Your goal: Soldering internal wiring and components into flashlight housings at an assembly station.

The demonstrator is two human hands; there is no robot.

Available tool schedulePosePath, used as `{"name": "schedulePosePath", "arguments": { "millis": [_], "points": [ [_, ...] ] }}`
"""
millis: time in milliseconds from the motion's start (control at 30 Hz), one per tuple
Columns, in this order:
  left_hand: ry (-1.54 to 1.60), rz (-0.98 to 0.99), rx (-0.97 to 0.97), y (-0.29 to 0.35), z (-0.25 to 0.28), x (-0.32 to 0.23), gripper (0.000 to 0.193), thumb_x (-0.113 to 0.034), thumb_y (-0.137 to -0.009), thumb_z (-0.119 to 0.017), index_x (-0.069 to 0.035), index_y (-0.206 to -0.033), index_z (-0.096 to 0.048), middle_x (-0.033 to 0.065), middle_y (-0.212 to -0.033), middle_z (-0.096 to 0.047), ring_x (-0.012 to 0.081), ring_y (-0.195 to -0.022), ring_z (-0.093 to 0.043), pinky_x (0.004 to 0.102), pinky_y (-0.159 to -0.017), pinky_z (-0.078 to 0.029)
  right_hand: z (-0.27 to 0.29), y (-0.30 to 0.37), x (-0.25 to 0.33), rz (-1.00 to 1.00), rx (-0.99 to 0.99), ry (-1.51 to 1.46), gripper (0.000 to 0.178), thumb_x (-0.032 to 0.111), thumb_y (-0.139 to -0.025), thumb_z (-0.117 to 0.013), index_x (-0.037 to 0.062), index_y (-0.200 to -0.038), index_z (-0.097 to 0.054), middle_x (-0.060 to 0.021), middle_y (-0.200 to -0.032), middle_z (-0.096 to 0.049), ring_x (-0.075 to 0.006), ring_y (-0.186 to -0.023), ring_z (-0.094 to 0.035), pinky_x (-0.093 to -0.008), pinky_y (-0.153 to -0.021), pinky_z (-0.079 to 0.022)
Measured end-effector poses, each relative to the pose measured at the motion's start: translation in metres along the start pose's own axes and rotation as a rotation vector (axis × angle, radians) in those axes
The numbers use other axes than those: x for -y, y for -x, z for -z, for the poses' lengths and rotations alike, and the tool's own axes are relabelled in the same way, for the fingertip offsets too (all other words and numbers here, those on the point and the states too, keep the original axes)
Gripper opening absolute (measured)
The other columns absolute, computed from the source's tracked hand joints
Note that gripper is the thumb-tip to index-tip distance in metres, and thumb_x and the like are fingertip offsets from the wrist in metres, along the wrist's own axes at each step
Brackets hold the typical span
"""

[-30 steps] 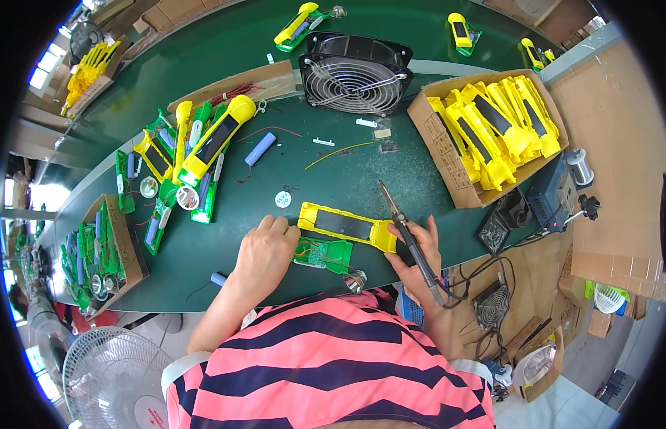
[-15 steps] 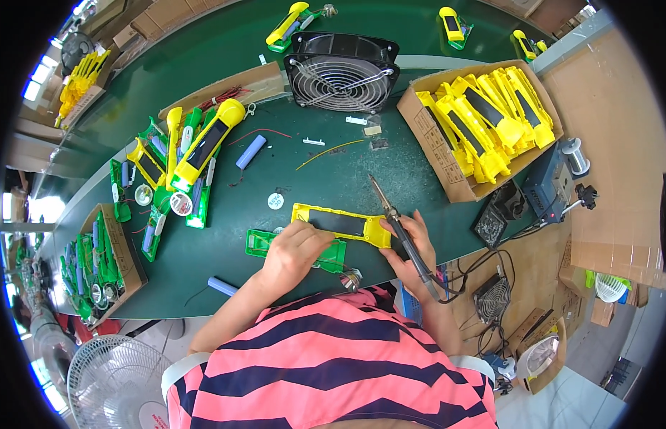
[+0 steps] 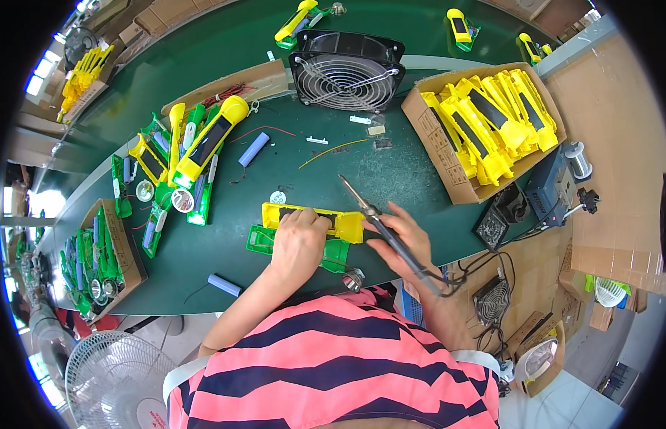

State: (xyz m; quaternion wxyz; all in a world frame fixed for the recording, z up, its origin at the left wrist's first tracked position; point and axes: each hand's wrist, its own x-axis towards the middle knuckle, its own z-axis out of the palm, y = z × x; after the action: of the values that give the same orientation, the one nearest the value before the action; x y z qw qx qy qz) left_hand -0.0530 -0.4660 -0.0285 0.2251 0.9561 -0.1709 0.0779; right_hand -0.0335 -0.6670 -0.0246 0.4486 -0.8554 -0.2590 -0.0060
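Observation:
My left hand (image 3: 299, 242) is closed, its fingertips curled over the middle of a yellow flashlight shell (image 3: 351, 227) with a dark panel. My right hand (image 3: 408, 242) grips a soldering iron (image 3: 395, 243), its tip raised up and to the left above the bench, apart from the shell. The right thumb is close to the shell's wide end. Partly under the shell and my left hand lies a green shell half (image 3: 260, 240), with a round reflector (image 3: 353, 279) near its right end. What my left fingertips touch inside the shell is hidden.
A carton of yellow shells (image 3: 447, 168) stands right, beside a soldering station (image 3: 546, 191) and solder spool (image 3: 578, 161). A black fan (image 3: 347, 75) stands at the back. Left are piled flashlight parts (image 3: 204, 154) and a box of green assemblies (image 3: 125, 243). Loose blue cells (image 3: 254, 150) lie about.
The yellow shell has shifted left, and my left hand has moved from its left end onto its middle. My right hand and the soldering iron have moved slightly left.

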Motion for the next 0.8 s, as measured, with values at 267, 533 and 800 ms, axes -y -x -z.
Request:
{"name": "schedulePosePath", "arguments": {
  "millis": [267,533,800],
  "points": [
    [0.108,0.083,0.111,-0.010,0.012,0.005,0.006,-0.003,-0.068,-0.057,-0.004,-0.072,-0.062,0.0102,-0.070,-0.054,0.0269,-0.064,-0.057,0.0351,-0.059,-0.046,0.017,0.007,-0.003,-0.071,-0.238,-0.609,0.018,-0.003,-0.075,-0.059,-0.0051,-0.092,-0.052,-0.0147,-0.092,-0.058,-0.0189,-0.078,-0.062,-0.0233,-0.059,-0.052],
    [0.122,0.083,0.121,-0.012,0.009,0.007,0.006,-0.001,-0.064,-0.058,-0.003,-0.069,-0.061,0.0102,-0.068,-0.054,0.0271,-0.063,-0.057,0.0347,-0.058,-0.046,0.001,0.008,-0.015,-0.300,-0.153,-0.620,0.017,-0.002,-0.075,-0.059,-0.0042,-0.090,-0.052,-0.0107,-0.079,-0.060,-0.0145,-0.063,-0.062,-0.0228,-0.058,-0.050],
    [0.121,0.074,0.115,-0.012,0.009,0.008,0.007,0.000,-0.064,-0.058,-0.003,-0.069,-0.061,0.0102,-0.069,-0.054,0.0271,-0.063,-0.057,0.0346,-0.058,-0.047,-0.011,0.015,-0.016,-0.305,-0.196,-0.649,0.017,-0.002,-0.075,-0.059,-0.0043,-0.091,-0.052,-0.0112,-0.080,-0.060,-0.0146,-0.065,-0.062,-0.0229,-0.058,-0.050]
  ]
}}
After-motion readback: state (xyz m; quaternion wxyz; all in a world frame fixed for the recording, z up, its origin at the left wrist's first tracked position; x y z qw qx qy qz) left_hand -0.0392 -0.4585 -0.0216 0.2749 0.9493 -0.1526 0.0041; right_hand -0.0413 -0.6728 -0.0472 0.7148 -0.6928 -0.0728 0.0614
